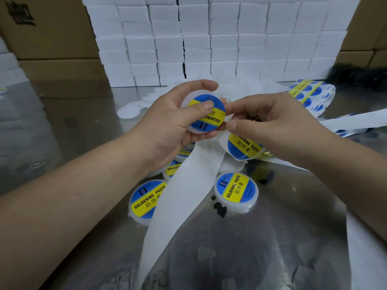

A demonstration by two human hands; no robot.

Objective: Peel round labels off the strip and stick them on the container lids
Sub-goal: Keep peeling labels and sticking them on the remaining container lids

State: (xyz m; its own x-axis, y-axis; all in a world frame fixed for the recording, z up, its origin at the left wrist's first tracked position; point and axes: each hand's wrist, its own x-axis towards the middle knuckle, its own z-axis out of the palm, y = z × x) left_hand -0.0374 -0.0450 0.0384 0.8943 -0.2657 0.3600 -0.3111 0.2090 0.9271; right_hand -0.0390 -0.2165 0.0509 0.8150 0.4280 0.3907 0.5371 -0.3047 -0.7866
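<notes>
L hand [165, 126] grips labelled container [211, 119]; R hand [276, 124] covers label strip [240, 147], grip unclear

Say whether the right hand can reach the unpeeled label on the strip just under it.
Probably yes: the label lies face up right beneath the right hand, mostly uncovered; the left hand is aside, holding a container.

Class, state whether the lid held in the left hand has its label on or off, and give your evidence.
On. The blue and yellow label lies flat across the held lid, under the thumb of the left hand.
</notes>
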